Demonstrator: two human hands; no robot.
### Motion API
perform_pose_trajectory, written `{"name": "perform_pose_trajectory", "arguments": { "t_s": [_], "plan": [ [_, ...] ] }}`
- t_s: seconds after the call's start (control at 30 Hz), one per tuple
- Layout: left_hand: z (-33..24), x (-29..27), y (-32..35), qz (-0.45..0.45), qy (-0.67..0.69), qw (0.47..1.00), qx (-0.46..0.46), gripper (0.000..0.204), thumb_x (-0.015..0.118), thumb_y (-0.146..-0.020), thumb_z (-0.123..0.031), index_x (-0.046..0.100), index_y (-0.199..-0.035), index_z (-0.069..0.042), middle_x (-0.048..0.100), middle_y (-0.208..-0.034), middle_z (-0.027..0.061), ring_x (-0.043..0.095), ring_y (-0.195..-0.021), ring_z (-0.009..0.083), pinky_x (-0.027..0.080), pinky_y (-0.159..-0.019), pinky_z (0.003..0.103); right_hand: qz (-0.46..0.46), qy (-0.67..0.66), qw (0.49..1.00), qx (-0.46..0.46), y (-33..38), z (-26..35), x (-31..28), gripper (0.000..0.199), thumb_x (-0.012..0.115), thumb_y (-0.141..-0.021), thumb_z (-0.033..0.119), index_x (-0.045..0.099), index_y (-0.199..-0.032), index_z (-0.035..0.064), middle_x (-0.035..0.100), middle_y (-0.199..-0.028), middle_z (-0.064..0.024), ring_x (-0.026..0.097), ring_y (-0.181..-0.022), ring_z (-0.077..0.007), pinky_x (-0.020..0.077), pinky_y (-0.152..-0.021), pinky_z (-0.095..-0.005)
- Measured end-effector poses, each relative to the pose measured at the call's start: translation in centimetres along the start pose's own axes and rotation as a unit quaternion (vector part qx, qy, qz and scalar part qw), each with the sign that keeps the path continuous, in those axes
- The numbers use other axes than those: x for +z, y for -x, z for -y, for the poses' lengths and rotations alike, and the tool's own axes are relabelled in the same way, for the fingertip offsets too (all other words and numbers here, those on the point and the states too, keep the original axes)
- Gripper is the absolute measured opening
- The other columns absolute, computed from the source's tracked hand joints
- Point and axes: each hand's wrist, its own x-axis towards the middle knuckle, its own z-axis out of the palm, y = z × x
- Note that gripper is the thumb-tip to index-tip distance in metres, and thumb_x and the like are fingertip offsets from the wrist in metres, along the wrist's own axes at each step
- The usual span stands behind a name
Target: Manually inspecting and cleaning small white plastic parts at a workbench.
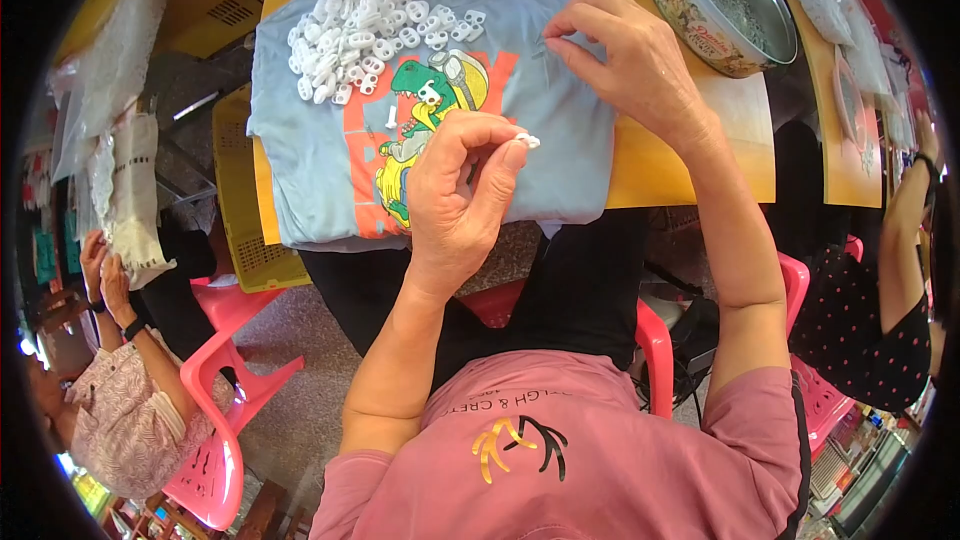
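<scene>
The left hand (460, 195) covers part of the dinosaur print (420, 145) on the blue shirt (565, 180), and its own curled fingers hide most of what it grips. A small white piece (530, 141) sticks out between its thumb and forefinger, pinched at the tips above the shirt; its exact shape is hard to make out. The right hand (640, 60) hovers near the shirt's upper right side, thumb and forefinger drawn close together; whether anything tiny sits between them cannot be told. The black rim of the fisheye view cuts off both co-workers at the sides.

A heap of white pieces (350, 30) lies on the shirt's upper left, its lower layers buried, and a loose white bit (391, 118) rests apart, below the heap. A round tin (705, 30) with clear contents (735, 5) stands beyond the right hand, near the table's right side. A yellow basket (250, 245) sits below the table's left edge, beside a pink chair (205, 440).

The shirt drapes slightly over the table's near edge. Bare cloth lies between the two hands, and the yellow table (690, 170) shows open space below the right forearm.
</scene>
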Motion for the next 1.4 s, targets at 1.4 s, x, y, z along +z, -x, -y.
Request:
{"name": "perform_pose_trajectory", "arguments": {
  "t_s": [1.4],
  "plan": [
    [-0.7,0.3,0.0,-0.036,0.032,0.998,-0.043,0.010,0.063,-0.095,-0.007,0.060,-0.102,0.000,0.062,-0.093,0.0011,0.060,-0.080,0.0064,0.050,-0.073,0.021,0.012,0.020,0.999,-0.029,3.3,2.9,0.0,0.008,0.070,-0.083,0.012,0.067,-0.089,0.0065,0.063,-0.085,-0.0065,0.063,-0.073,-0.0253,0.0501,-0.064,-0.0338]
  ]
}}
